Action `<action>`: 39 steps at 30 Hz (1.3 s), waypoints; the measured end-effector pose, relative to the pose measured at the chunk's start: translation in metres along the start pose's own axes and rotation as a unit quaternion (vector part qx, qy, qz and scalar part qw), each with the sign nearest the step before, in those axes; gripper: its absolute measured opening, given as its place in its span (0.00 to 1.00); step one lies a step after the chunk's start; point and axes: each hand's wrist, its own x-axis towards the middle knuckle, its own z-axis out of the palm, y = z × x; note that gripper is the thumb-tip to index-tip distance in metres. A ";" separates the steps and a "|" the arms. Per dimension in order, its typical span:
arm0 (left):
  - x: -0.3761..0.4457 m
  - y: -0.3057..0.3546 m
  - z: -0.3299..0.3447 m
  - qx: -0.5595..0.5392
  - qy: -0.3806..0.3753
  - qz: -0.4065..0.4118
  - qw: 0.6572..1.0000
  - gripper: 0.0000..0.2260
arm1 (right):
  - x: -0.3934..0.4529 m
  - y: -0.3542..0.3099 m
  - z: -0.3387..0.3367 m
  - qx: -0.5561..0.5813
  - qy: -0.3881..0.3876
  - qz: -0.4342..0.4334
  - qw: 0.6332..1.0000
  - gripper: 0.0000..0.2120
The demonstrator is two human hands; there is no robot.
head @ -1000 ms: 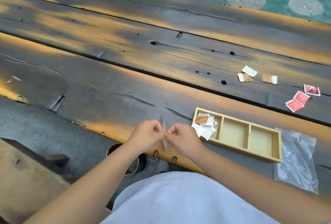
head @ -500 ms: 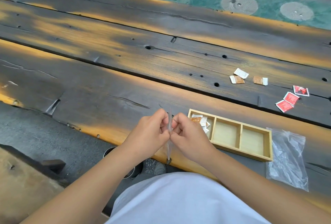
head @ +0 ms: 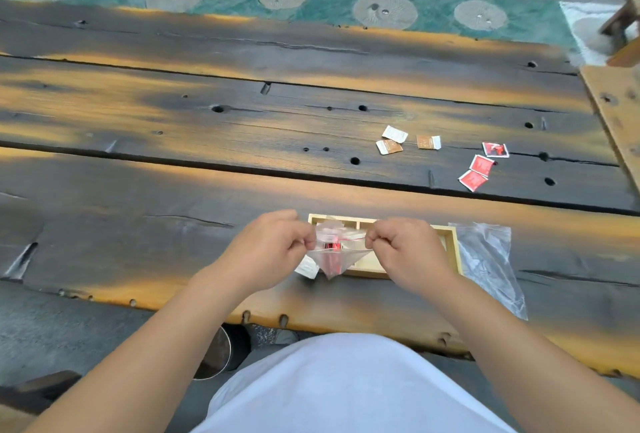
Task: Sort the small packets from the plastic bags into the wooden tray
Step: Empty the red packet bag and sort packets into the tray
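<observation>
My left hand (head: 268, 247) and my right hand (head: 403, 247) each pinch one side of a small clear plastic bag (head: 337, 252), stretched wide between them just above the wooden tray (head: 452, 249). Red packets show through the bag. The tray lies on the near plank, mostly hidden by my hands and the bag. A white packet (head: 307, 268) pokes out at the tray's left end. Three brown-and-white packets (head: 393, 141) and three red packets (head: 479, 167) lie loose on the middle plank, far right.
A second clear plastic bag (head: 491, 266) lies flat right of the tray. The dark wooden table (head: 173, 121) has holes and gaps between planks. A lighter wooden board (head: 620, 114) sits at the right edge. A metal pot (head: 221, 353) stands under the table's near edge.
My hands have drawn apart, pulling the bag's mouth wide, and moved right over the tray. The camera has tilted, showing more of the far floor.
</observation>
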 end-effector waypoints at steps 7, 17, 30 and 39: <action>0.028 0.015 0.010 0.069 -0.084 0.081 0.991 0.17 | 0.000 0.031 -0.029 -0.151 -0.077 -0.042 0.985 0.17; 0.039 0.013 0.040 0.027 -0.033 0.134 0.990 0.13 | -0.022 0.067 -0.048 -0.143 -0.062 -0.115 0.981 0.07; 0.044 0.037 0.122 -0.399 -0.110 -0.105 0.904 0.48 | -0.027 0.046 -0.033 -0.015 0.038 -0.090 0.995 0.14; 0.047 0.049 0.146 -0.424 -0.091 -0.107 0.895 0.27 | -0.021 0.030 -0.032 0.239 0.114 0.028 0.964 0.15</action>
